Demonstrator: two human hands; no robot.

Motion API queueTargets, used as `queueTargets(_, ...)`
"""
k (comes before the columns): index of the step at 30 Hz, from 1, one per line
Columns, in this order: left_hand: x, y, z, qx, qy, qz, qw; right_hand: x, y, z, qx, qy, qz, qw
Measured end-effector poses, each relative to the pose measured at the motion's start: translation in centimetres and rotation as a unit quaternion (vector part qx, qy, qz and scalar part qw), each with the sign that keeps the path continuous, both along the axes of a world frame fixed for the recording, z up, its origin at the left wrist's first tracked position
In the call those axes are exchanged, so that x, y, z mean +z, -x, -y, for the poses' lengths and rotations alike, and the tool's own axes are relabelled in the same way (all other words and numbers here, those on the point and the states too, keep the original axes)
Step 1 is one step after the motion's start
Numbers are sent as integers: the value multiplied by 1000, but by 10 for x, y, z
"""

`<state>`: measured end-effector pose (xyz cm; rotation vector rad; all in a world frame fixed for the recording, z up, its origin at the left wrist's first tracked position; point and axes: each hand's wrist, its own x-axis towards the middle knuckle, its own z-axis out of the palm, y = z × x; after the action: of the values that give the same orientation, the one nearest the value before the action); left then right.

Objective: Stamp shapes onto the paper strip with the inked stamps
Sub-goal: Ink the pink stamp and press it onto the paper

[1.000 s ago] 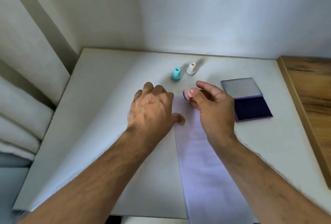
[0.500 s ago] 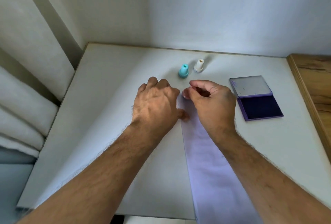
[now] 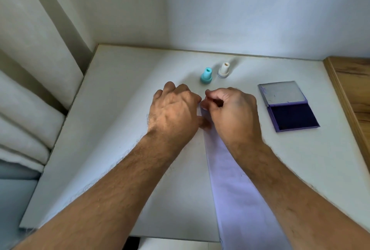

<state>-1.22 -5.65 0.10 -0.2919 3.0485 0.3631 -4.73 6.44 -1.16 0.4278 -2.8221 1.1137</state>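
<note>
A long pale paper strip (image 3: 232, 181) runs from the table's front edge toward the middle. My left hand (image 3: 174, 113) lies palm down beside the strip's far end, its thumb resting on the paper's left edge. My right hand (image 3: 232, 111) is closed over the strip's far end, fingers curled down around a pink stamp that is almost wholly hidden inside the fist. A teal stamp (image 3: 206, 75) and a white stamp (image 3: 224, 70) stand upright just beyond my hands. The open purple ink pad (image 3: 293, 116) lies to the right, lid (image 3: 282, 93) folded back.
The white table (image 3: 120, 129) sits in a corner, with walls behind and a curtain at the left. A wooden surface (image 3: 354, 93) borders the table's right edge. The strip overhangs the table's front edge.
My right hand turned the pink stamp from sideways to face down and lowered it onto the strip's far end. The left hand stayed pressed beside the paper.
</note>
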Motion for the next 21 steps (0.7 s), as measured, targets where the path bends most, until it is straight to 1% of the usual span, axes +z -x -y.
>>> queueTargets(3, 0, 0, 0, 5, 2, 1, 1000, 6, 5, 1, 16, -61, 28, 998)
queueTargets(7, 1, 1, 0, 13, 5, 9, 1000, 17, 14, 5, 20, -130, 39, 991)
queueTargets(9, 2, 2, 0, 13, 7, 15, 1000, 20, 20, 6, 13, -134, 67, 989)
queueTargets(13, 1, 2, 1, 12, 4, 22, 1000, 20, 28, 9, 9, -112, 109, 988)
queueTargets(21, 1, 2, 2, 9, 1, 26, 1000, 17, 29, 11, 57, -168, 64, 982)
